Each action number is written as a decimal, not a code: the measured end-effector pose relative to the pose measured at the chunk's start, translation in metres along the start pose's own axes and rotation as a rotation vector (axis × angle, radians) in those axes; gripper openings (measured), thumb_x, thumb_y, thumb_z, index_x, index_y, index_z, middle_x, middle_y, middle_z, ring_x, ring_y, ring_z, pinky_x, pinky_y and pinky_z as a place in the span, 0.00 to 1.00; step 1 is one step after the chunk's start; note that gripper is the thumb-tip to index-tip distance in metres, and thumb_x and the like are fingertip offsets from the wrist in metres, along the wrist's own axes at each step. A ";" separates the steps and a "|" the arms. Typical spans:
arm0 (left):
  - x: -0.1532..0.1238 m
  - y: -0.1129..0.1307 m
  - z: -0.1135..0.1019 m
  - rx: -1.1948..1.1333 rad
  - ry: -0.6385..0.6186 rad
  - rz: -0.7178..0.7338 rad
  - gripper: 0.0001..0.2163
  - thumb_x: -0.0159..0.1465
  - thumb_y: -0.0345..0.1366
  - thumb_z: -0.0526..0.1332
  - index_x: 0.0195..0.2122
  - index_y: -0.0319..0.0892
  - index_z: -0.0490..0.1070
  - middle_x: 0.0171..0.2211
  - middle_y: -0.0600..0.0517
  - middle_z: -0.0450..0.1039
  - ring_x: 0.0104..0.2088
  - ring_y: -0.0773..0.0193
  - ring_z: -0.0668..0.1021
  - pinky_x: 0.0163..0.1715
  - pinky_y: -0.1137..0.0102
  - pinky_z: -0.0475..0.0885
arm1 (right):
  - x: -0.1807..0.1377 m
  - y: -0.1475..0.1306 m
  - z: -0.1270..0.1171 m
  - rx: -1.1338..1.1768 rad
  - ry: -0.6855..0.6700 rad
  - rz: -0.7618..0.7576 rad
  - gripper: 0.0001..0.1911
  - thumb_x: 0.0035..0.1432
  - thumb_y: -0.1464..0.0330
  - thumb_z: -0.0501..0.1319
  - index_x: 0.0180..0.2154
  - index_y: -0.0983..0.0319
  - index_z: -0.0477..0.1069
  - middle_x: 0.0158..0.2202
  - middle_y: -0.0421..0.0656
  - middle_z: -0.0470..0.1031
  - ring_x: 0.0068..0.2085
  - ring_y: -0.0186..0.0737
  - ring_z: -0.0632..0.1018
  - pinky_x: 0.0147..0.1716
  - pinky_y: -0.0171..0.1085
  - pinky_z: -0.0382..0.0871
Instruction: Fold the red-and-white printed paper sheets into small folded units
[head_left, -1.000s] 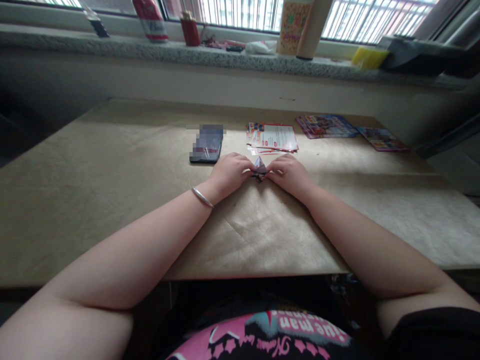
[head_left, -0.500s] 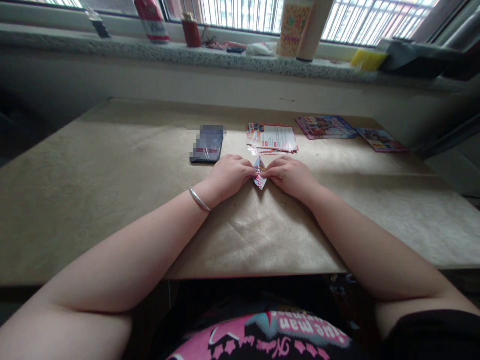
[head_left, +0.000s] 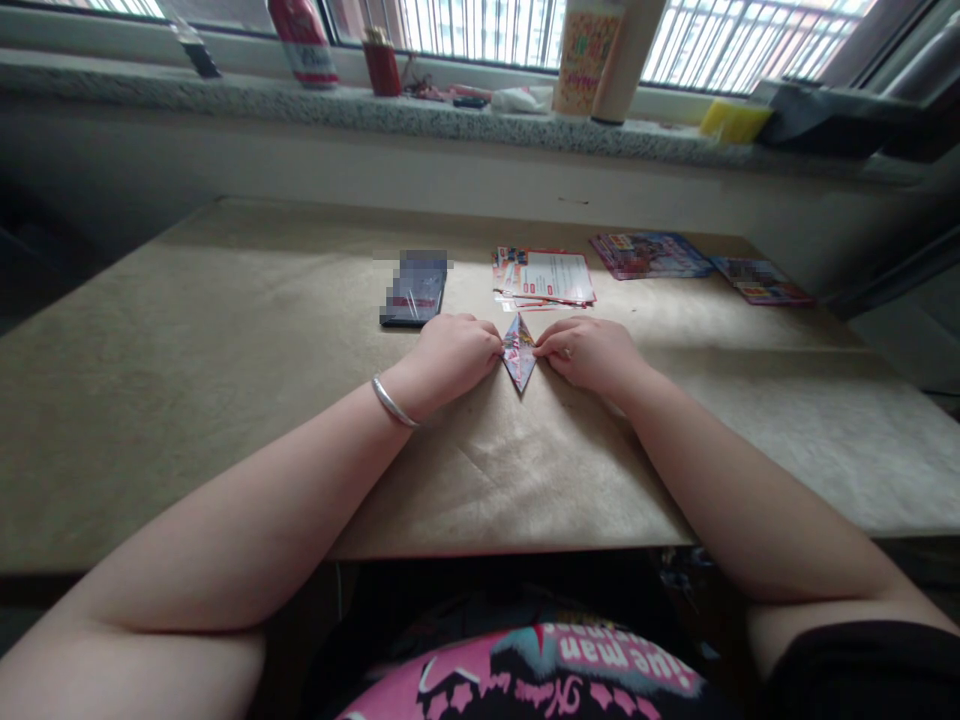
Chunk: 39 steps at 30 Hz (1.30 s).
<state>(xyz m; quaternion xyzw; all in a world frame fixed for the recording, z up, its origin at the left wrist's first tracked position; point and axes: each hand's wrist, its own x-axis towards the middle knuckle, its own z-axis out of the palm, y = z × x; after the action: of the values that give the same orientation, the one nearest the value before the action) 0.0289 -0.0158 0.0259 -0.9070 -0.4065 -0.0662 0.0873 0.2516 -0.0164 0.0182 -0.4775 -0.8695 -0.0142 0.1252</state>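
A small folded piece of printed paper, diamond-shaped with pink and grey patterning, lies on the table in front of me. My left hand pinches its left corner, fingers closed together. On the opposite side, my right hand has its thumb and fingertips closed on the right corner. The paper's upper and lower points stick out free between the hands. A silver bangle sits on my left wrist.
Just behind my left hand lies a dark phone-like device, partly pixelated. Printed cards are piled beyond the paper. More colourful sheets lie at the table's back right. Bottles and a yellow item stand on the windowsill.
The folded paper has opened out into a longer, flatter diamond, its lower point nearer me. Both hands have moved slightly apart, from its middle to its side corners.
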 end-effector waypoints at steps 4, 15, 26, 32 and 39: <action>-0.002 0.004 -0.007 0.012 -0.064 -0.039 0.13 0.66 0.32 0.54 0.37 0.41 0.81 0.43 0.48 0.80 0.43 0.55 0.81 0.37 0.66 0.73 | -0.001 0.001 -0.001 0.010 0.003 0.022 0.14 0.59 0.70 0.58 0.37 0.51 0.82 0.44 0.34 0.82 0.46 0.41 0.80 0.39 0.41 0.72; -0.005 -0.004 0.010 -0.059 0.040 -0.036 0.14 0.66 0.34 0.54 0.38 0.43 0.80 0.42 0.50 0.80 0.43 0.58 0.79 0.43 0.67 0.74 | -0.001 0.002 0.009 0.102 0.025 0.128 0.13 0.62 0.67 0.56 0.40 0.56 0.80 0.46 0.42 0.80 0.46 0.44 0.79 0.44 0.42 0.72; -0.004 0.006 0.013 -0.106 0.119 -0.019 0.14 0.68 0.37 0.54 0.36 0.40 0.79 0.39 0.47 0.79 0.40 0.58 0.79 0.37 0.68 0.73 | 0.002 -0.005 0.015 0.309 0.065 0.216 0.17 0.66 0.61 0.53 0.36 0.60 0.79 0.45 0.48 0.79 0.48 0.46 0.77 0.50 0.43 0.70; -0.002 0.000 0.018 -0.208 0.138 0.031 0.11 0.68 0.36 0.56 0.40 0.44 0.79 0.39 0.49 0.79 0.40 0.61 0.78 0.39 0.69 0.72 | 0.004 0.002 0.026 0.286 0.102 0.240 0.11 0.58 0.61 0.63 0.38 0.61 0.76 0.42 0.49 0.78 0.46 0.48 0.77 0.49 0.46 0.70; 0.002 -0.004 0.028 -0.279 0.181 0.046 0.10 0.66 0.35 0.58 0.44 0.44 0.79 0.41 0.47 0.77 0.42 0.59 0.77 0.45 0.65 0.73 | 0.003 -0.002 0.026 0.203 0.106 0.206 0.15 0.58 0.62 0.61 0.44 0.62 0.78 0.51 0.51 0.76 0.53 0.52 0.75 0.56 0.48 0.67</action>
<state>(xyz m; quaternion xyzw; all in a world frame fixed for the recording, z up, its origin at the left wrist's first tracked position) 0.0288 -0.0056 -0.0005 -0.9097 -0.3632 -0.2014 -0.0018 0.2432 -0.0116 -0.0058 -0.5478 -0.8050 0.0617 0.2192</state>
